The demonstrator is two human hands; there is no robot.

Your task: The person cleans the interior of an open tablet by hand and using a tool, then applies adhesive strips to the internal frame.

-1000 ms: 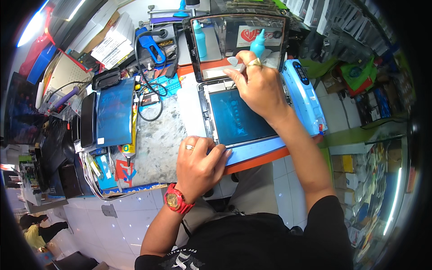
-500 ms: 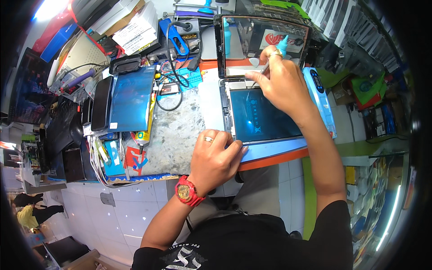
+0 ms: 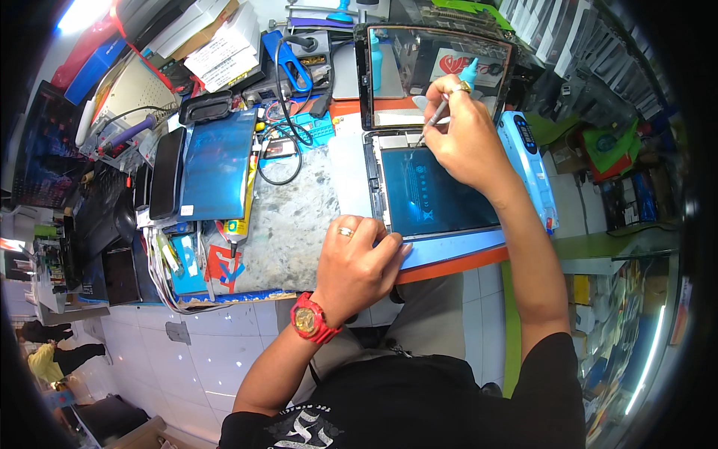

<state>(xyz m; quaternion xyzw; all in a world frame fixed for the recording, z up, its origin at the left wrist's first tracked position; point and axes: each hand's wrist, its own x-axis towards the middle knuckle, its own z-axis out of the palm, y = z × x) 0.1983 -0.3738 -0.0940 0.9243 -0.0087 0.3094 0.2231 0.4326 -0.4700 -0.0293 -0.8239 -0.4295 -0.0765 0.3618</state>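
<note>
An opened tablet [image 3: 441, 191], its dark battery showing, lies on the bench in front of me. Its screen panel [image 3: 396, 112] stands raised along the far edge. My right hand [image 3: 467, 138] pinches a slim grey screwdriver [image 3: 437, 114], whose thin tip points down at the silvery strip beyond the battery. Whether the tip touches a screw is too small to tell. At the tablet's near left corner my left hand [image 3: 355, 254] rests with curled fingers, the thumb against the edge. Part of that corner is hidden beneath it.
A blue device with a small display [image 3: 527, 142] stands right of the tablet. On the left lie a dark blue panel [image 3: 217, 168], a black phone [image 3: 167, 173] and a yellow glue tube [image 3: 238, 226]. A black cable [image 3: 299, 161] loops over the grey stone-patterned mat [image 3: 288, 224].
My right hand has shifted slightly, and the screwdriver now stands more upright, its shaft more visible. My left hand stays at the tablet's corner.
</note>
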